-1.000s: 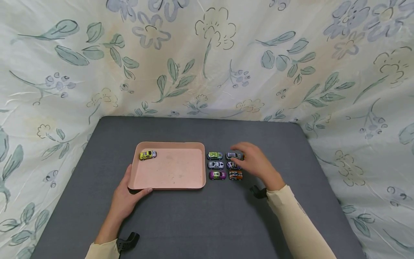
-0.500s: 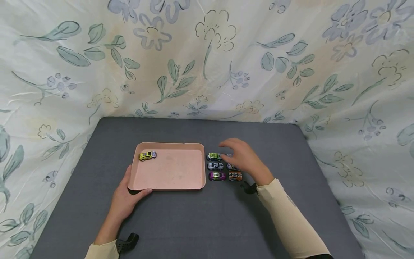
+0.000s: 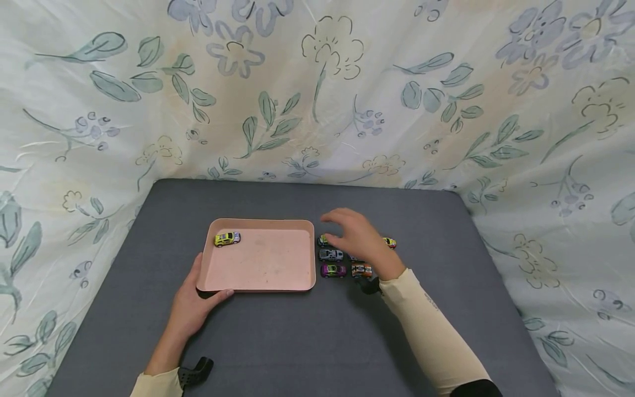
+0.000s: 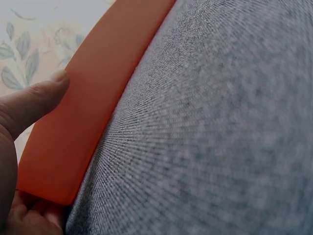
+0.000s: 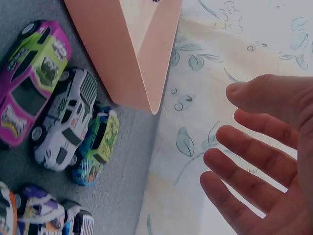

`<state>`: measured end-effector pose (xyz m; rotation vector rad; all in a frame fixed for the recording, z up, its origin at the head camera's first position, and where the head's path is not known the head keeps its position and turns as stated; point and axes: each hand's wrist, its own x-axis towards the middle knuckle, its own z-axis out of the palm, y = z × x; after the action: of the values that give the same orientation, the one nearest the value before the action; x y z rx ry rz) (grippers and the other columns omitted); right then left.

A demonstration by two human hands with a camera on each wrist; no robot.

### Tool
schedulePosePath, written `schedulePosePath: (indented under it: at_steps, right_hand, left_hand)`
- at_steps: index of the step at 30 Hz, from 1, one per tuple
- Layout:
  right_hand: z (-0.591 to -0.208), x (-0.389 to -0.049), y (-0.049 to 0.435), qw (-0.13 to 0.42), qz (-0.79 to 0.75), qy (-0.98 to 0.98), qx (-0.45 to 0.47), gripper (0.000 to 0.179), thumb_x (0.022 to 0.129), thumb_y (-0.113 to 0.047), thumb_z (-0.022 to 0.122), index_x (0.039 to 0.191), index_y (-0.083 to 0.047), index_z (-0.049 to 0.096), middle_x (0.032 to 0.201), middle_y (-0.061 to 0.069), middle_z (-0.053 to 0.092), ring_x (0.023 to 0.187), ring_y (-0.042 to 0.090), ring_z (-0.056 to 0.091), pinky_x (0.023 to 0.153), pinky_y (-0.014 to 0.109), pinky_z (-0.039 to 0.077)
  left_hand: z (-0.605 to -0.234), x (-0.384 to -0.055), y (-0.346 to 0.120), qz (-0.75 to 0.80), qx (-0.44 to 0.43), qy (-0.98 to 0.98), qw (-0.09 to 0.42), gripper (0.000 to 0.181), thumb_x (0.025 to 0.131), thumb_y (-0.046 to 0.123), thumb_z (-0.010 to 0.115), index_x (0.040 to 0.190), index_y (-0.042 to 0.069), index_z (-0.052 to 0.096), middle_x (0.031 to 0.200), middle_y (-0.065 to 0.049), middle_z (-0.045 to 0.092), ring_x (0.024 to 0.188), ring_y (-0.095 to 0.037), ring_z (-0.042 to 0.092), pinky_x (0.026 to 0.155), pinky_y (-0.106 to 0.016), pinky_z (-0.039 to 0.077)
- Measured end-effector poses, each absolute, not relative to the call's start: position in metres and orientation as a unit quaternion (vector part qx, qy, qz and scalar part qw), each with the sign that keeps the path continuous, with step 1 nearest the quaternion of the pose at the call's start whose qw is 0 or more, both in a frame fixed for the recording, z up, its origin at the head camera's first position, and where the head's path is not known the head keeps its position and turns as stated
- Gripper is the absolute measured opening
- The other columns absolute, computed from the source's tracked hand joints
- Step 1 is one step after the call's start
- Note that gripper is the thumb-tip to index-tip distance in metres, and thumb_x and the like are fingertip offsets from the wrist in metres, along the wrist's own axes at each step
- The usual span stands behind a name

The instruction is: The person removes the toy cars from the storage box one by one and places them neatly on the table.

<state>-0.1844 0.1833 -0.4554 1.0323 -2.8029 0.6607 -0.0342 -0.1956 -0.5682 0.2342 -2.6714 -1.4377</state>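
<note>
My left hand (image 3: 190,309) holds the pink tray (image 3: 268,259) at its near left corner. In the left wrist view the thumb lies against the tray's wall (image 4: 88,107), with fingers round the corner. A yellow toy car (image 3: 227,239) sits in the tray's far left part. My right hand (image 3: 359,234) hovers over the toy cars right of the tray, fingers spread and holding nothing. It partly covers a green toy car (image 5: 98,144). Below that stand a silver-white one (image 3: 331,255) and a purple one (image 3: 333,270), with an orange one (image 3: 361,269) beside them.
Another yellow toy car (image 3: 389,242) peeks out right of my right hand. The right wrist view also shows a purple-and-white car (image 5: 39,210) and a grey one (image 5: 78,220). A grey cloth covers the table (image 3: 278,342); a flowered curtain (image 3: 317,138) hangs behind and beside it.
My right hand has moved left from over the right column of cars to over the green car, uncovering the yellow car at the right. The left hand and tray stay put.
</note>
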Motion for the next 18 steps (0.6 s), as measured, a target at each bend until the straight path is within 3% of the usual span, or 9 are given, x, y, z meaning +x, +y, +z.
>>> schedulePosePath:
  at_steps: [18]
  right_hand:
    - [-0.45, -0.191, 0.149, 0.062, 0.208, -0.905, 0.367, 0.033, 0.094, -0.025, 0.075, 0.125, -0.016, 0.071, 0.124, -0.002, 0.066, 0.118, 0.016, 0.059, 0.1, 0.04, 0.049]
  left_hand:
    - [-0.567, -0.035, -0.197, -0.474, 0.074, -0.876, 0.047, 0.122, 0.078, 0.042, 0.089, 0.165, 0.019, 0.007, 0.164, -0.021, 0.025, 0.146, -0.047, 0.028, 0.109, -0.069, 0.027]
